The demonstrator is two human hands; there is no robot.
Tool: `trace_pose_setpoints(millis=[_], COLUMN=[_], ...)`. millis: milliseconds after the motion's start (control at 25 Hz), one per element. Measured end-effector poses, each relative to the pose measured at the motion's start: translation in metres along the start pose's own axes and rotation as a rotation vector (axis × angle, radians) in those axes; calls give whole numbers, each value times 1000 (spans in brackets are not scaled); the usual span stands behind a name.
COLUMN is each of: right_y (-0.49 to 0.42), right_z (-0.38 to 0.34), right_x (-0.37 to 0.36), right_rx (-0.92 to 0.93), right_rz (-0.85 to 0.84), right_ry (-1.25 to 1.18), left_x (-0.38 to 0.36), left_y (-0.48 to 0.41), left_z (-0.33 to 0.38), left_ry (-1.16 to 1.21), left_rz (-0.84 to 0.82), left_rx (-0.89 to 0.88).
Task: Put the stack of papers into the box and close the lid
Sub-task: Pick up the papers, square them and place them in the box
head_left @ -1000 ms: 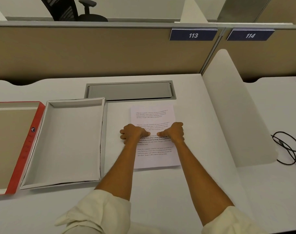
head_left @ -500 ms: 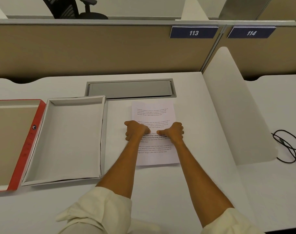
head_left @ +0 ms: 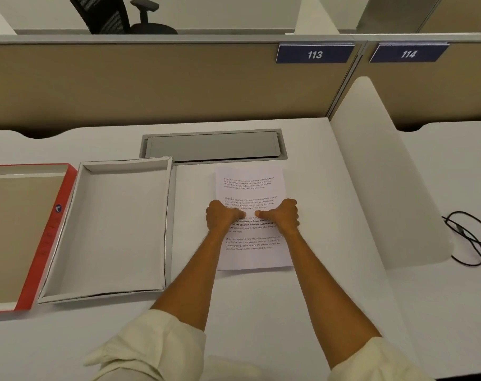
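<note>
A stack of printed white papers (head_left: pixel 251 185) lies flat on the white desk, right of the box. My left hand (head_left: pixel 222 217) is curled at the stack's left edge and my right hand (head_left: pixel 283 215) at its right edge. Both thumbs press on the top sheet and point toward each other; the fingers are hidden, folded at the edges. The open white box (head_left: pixel 110 229) sits empty to the left of the papers. Its red lid (head_left: pixel 45 243) lies upside down further left, touching the box.
A grey cable hatch (head_left: pixel 211 145) is set into the desk just behind the papers. A white side divider (head_left: pixel 385 174) stands to the right, with a black cable (head_left: pixel 472 237) beyond it. A tan partition runs along the back.
My left hand has slid a little to the right and closed at the stack's left edge. The right hand and the papers have stayed in place.
</note>
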State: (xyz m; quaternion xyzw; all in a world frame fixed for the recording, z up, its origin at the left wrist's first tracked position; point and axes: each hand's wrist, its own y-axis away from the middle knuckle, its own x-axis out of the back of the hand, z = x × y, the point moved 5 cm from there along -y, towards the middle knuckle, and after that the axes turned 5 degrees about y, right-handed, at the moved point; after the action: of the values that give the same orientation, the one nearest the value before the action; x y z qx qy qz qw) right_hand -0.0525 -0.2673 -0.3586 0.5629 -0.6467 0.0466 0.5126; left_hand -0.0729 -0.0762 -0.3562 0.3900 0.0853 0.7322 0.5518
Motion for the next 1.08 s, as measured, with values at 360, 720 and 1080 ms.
trace_pose_setpoints(millis=[360,720,1080], right_y=[9,21,38], right_z=[-7,-11,-28], right_x=[3,4,8], right_rx=[68,70,114], right_rz=[54,46,75], right_ry=[94,78,-14], left_x=[1,6,31], left_y=[6,16,24], left_z=[-1,-2,3], left_ry=[-7,33,86], left_rz=[66,78,121], left_rx=[-25,-46,-102])
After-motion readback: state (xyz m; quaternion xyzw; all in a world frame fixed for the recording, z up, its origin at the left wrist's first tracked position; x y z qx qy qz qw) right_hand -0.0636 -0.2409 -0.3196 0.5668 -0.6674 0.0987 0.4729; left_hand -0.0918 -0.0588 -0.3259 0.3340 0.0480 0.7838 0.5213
